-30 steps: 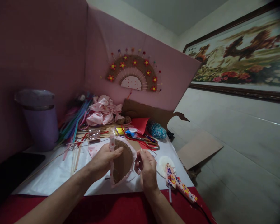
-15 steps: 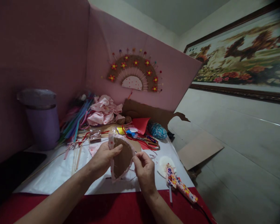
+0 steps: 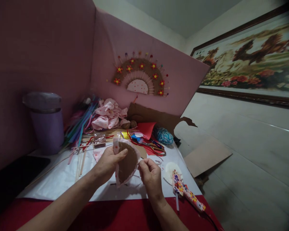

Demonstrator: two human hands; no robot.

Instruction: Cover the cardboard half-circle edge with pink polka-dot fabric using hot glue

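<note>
A half-circle of brown cardboard (image 3: 128,163) has pink dotted fabric (image 3: 116,146) folded over its rim. My left hand (image 3: 110,163) holds it upright by the straight side, thumb pressed on the bare cardboard and fingers hidden behind. On the curved side, my right hand (image 3: 150,173) is closed in a pinch at the fabric's edge. Its fingertips seem to grip a bit of that fabric, too small to see clearly. Below and behind the piece lies white sheeting (image 3: 98,191). To the right, a flower-patterned glue gun (image 3: 186,192) rests with its nozzle end near a round white pad (image 3: 170,171).
Scissors (image 3: 159,150), red paper (image 3: 145,128), blue yarn (image 3: 163,136) and crumpled pink fabric (image 3: 108,115) lie behind my hands. Thin sticks (image 3: 81,162) are at left, near a purple bin (image 3: 48,128). A decorated cardboard arch (image 3: 141,65) is on the pink panel (image 3: 175,80).
The whole view has shifted slightly. Both hands keep their hold, and my right fingertips have barely moved at the fabric edge.
</note>
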